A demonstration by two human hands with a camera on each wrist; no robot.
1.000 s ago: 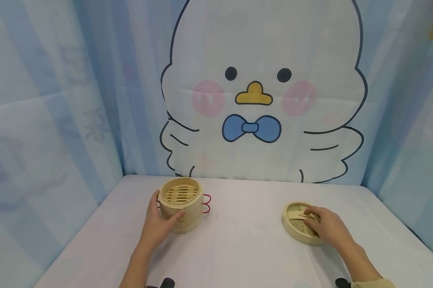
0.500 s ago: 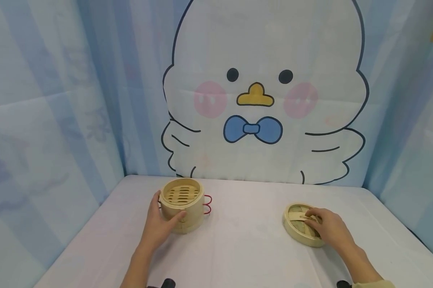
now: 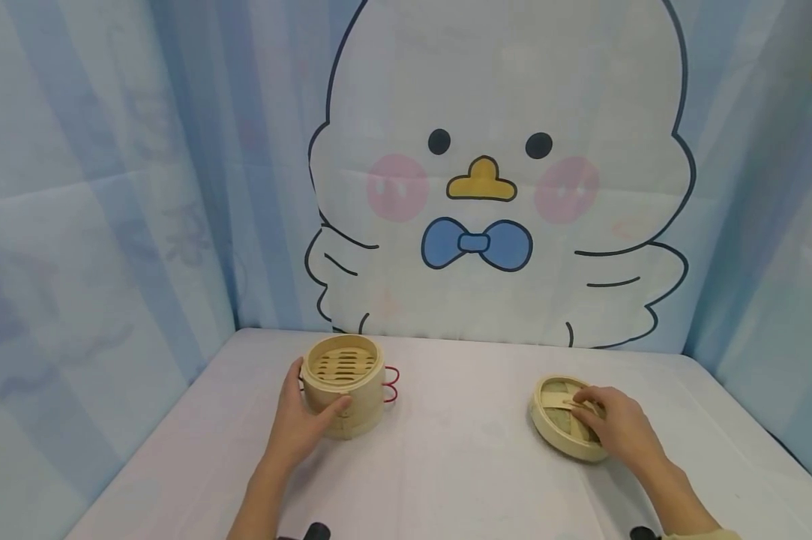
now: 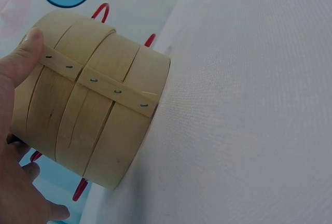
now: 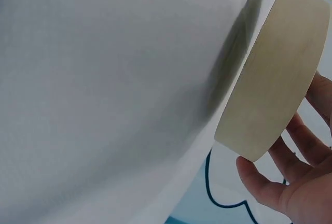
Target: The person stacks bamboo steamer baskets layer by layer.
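While the left hand [image 3: 296, 429] curls thumb and fingers round a pale, slatted-topped bamboo steamer [image 3: 360, 409] with red loops [image 4: 107, 14] at its side, lower left of centre, I see the right hand [image 3: 619, 426] pinching the strip [image 3: 554, 401] across a shallow, round bamboo lid [image 3: 559, 424] at lower right.

7 o'clock: round pale-bamboo slatted-top steamer stack [image 3: 350, 386], left hand [image 3: 296, 426] gripping it, red loops [image 3: 397, 375] at its 3 o'clock. 4 o'clock: round woven-top bamboo lid [image 3: 564, 424], right hand [image 3: 618, 424] pinching strap [image 3: 554, 401]. 12 o'clock, beyond white-covered counter [image 3: 466, 465]: blue curtain [image 3: 271, 187], white cartoon bird [image 3: 489, 82].
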